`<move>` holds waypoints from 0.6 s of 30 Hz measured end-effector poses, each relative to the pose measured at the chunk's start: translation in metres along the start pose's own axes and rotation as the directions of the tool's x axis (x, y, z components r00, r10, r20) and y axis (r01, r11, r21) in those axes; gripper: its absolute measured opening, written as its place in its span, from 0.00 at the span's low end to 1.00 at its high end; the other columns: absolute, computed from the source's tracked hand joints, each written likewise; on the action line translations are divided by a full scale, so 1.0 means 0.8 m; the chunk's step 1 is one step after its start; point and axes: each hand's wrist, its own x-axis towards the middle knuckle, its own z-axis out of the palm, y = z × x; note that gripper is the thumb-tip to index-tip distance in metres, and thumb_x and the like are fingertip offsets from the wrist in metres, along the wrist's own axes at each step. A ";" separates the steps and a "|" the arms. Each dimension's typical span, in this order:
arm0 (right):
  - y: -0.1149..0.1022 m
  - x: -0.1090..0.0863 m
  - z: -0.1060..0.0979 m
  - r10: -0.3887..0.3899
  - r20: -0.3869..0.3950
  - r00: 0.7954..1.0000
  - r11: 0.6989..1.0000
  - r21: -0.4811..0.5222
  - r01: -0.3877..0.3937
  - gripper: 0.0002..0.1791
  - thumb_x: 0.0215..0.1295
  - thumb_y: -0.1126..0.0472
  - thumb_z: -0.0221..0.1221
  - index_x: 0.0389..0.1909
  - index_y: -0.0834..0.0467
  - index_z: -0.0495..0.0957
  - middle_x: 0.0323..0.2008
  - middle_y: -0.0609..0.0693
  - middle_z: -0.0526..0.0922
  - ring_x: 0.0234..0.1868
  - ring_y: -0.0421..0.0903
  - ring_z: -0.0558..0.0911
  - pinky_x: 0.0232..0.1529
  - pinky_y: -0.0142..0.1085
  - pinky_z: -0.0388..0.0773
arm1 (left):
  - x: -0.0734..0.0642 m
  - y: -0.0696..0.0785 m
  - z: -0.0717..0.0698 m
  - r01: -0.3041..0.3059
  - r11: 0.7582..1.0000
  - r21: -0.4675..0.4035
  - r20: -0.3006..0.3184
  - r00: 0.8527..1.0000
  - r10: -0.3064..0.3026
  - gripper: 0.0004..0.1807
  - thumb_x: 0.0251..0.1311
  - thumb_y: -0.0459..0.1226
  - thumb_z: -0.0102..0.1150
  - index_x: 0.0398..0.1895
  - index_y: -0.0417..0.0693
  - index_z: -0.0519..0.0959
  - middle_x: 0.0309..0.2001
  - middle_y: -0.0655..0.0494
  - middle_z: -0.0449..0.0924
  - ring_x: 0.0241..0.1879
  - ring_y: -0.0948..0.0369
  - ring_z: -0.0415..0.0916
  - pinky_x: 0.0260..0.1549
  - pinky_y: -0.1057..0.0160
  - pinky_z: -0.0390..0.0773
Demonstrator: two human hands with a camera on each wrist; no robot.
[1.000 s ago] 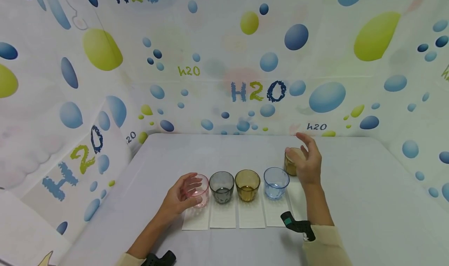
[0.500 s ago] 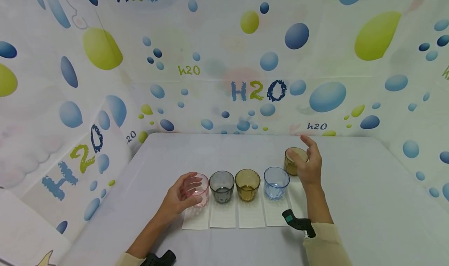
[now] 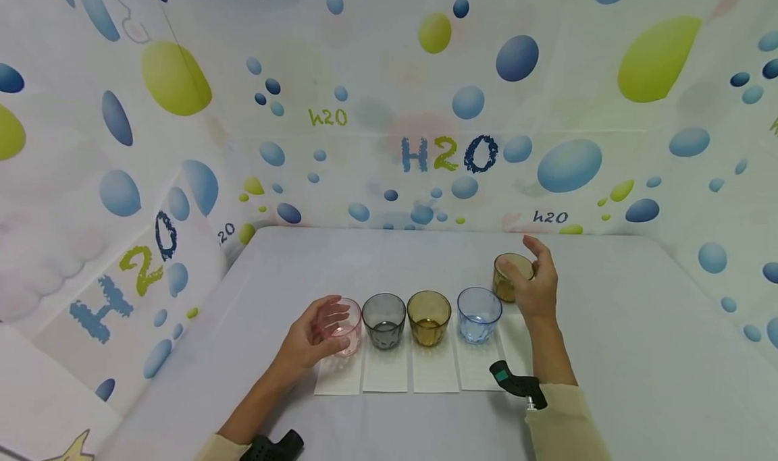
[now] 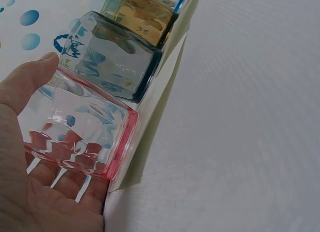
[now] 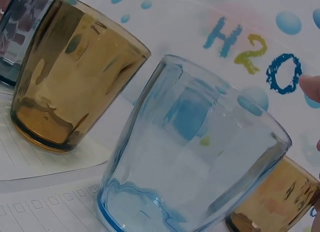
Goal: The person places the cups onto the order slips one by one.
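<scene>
In the head view my left hand (image 3: 308, 336) curves around a pink-rimmed clear glass (image 3: 353, 318) at the row's left end. The left wrist view has the thumb at this glass's rim and the other fingers along its far side. My right hand (image 3: 536, 289) holds an amber glass (image 3: 503, 288) behind the row's right end, thumb across its front and index finger raised. Between the hands stand a grey glass (image 3: 384, 319), another amber glass (image 3: 429, 318) and a blue glass (image 3: 479, 318), all upright. Only fingertips of the right hand enter the right wrist view's edge.
Strips of white paper (image 3: 337, 380) lie side by side beneath and in front of the glasses on the white table (image 3: 389, 427). A printed backdrop (image 3: 365, 63) with drops and H2O lettering rises behind. Dark wrist cameras (image 3: 518, 385) sit at both sleeves.
My right thumb and index finger have shifted slightly right at the amber glass in the back. The head view tilts down a little. The left hand and the row of glasses keep their places.
</scene>
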 end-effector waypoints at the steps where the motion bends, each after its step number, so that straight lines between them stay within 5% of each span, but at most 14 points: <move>1: 0.002 0.001 0.000 0.007 0.000 1.000 1.000 -0.003 -0.007 0.36 0.64 0.57 0.67 0.71 0.59 0.66 0.73 0.53 0.68 0.76 0.48 0.61 0.77 0.46 0.52 | 0.000 0.000 0.000 -0.003 1.000 0.000 0.000 1.000 0.003 0.39 0.59 0.29 0.67 0.73 0.41 0.62 0.66 0.38 0.73 0.66 0.39 0.70 0.61 0.66 0.75; 10: 0.009 0.000 0.002 0.046 0.025 0.999 0.998 0.044 -0.047 0.39 0.64 0.60 0.67 0.73 0.62 0.62 0.73 0.56 0.66 0.78 0.51 0.58 0.79 0.47 0.47 | 0.001 0.001 0.000 -0.004 1.000 0.000 0.001 1.000 0.004 0.39 0.59 0.28 0.67 0.73 0.39 0.62 0.65 0.37 0.73 0.65 0.40 0.71 0.60 0.67 0.76; 18: -0.017 -0.013 0.002 0.105 0.055 0.993 0.992 0.069 -0.109 0.40 0.65 0.65 0.64 0.74 0.67 0.57 0.73 0.63 0.63 0.77 0.58 0.57 0.78 0.53 0.48 | 0.000 0.000 0.000 -0.007 1.000 0.002 0.002 1.000 0.007 0.39 0.58 0.28 0.67 0.73 0.40 0.62 0.65 0.37 0.73 0.65 0.38 0.71 0.59 0.67 0.76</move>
